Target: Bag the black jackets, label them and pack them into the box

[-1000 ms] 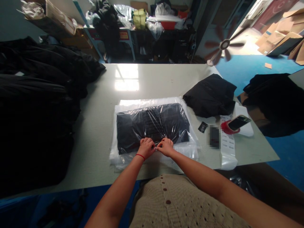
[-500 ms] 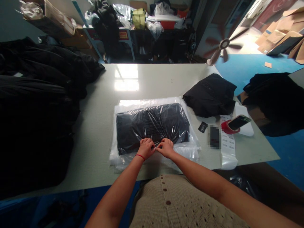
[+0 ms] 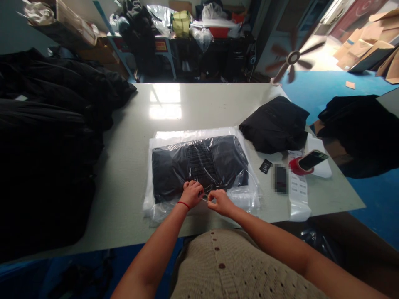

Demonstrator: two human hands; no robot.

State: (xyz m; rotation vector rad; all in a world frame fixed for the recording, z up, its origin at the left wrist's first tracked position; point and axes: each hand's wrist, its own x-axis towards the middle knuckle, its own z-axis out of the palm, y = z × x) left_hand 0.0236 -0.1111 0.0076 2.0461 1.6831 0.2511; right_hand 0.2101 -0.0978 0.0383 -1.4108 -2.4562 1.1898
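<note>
A folded black garment [image 3: 170, 170] lies inside a clear plastic bag [image 3: 240, 160], on more clear bags [image 3: 152, 212] on the table. At the bag's near edge, my left hand [image 3: 192, 193], with a red string on its wrist, is closed on the plastic. My right hand [image 3: 220, 202] is just to its right, thumb and forefinger pinched on a thin pale strip [image 3: 204, 200] that runs toward the left hand. Where the strip meets the bag is too small to make out.
Heaped black clothing [image 3: 46, 166] covers the table's left side. To the right are another black garment [image 3: 276, 124], a black tag [image 3: 265, 166], a blurred-out dark object [image 3: 281, 179], a label strip [image 3: 298, 203] and a phone [image 3: 313, 160] on a red holder. A fan [image 3: 292, 58] stands at the far corner.
My right hand has moved slightly right and toward me, away from my left hand, and a thin strip now shows between them. The left hand has stayed at the bag's edge.
</note>
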